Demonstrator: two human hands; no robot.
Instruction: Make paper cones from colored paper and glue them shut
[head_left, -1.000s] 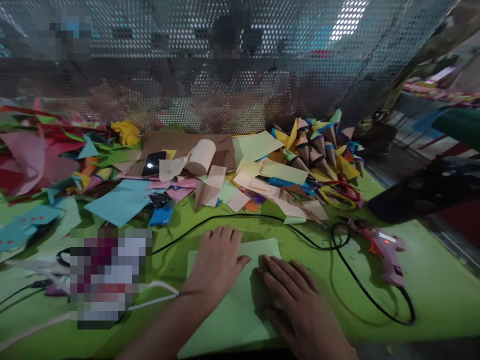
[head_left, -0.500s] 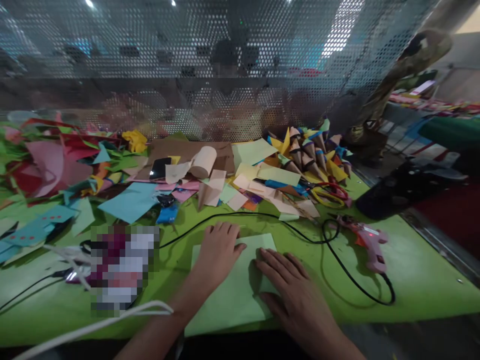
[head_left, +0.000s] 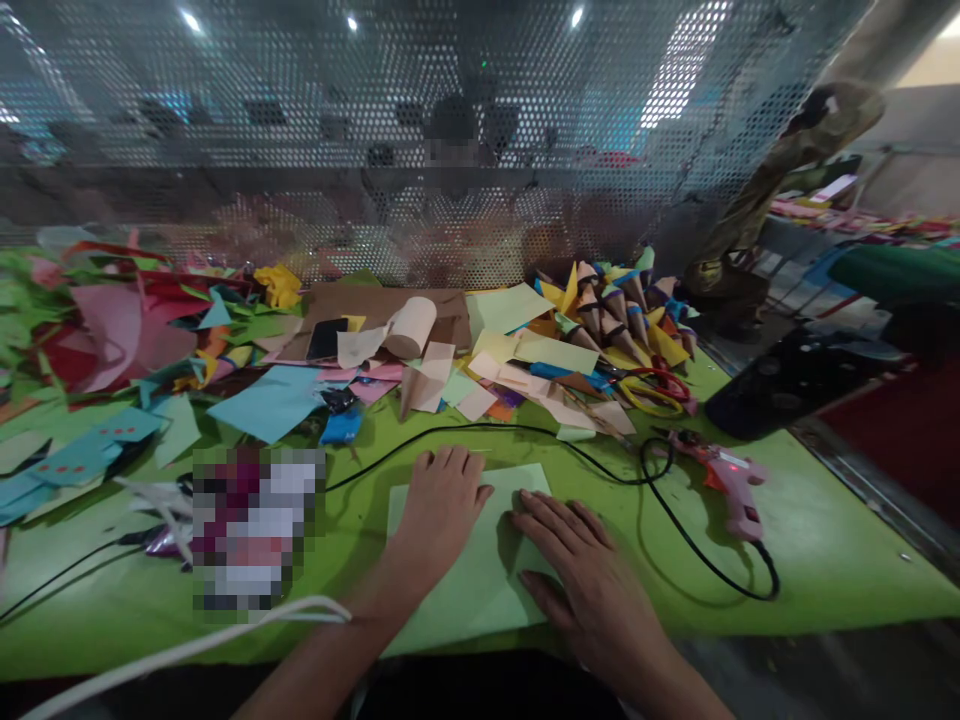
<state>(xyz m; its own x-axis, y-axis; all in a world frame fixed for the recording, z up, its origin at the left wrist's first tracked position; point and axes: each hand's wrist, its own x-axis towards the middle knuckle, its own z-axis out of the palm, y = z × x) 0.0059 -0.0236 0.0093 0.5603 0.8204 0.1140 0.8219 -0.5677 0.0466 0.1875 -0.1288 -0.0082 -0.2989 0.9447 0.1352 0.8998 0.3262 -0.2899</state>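
A pale green sheet of paper (head_left: pixel 480 570) lies flat on the green table (head_left: pixel 825 540) in front of me. My left hand (head_left: pixel 442 505) rests palm down on the sheet's upper left part, fingers stretched out. My right hand (head_left: pixel 581 570) lies flat on the sheet's right side, fingers spread and pointing left toward the other hand. Neither hand holds anything.
A pink glue gun (head_left: pixel 724 482) with a black cord (head_left: pixel 675 540) lies to the right. Scissors (head_left: pixel 652 390), a heap of paper cones (head_left: pixel 615 305), a paper roll (head_left: pixel 411 327) and loose coloured paper scraps (head_left: pixel 270 400) crowd the back. A perforated screen (head_left: pixel 375 150) stands behind.
Both hands stay flat on the sheet. The view has tilted up a little, so the table and hands sit slightly lower and farther in the frame.
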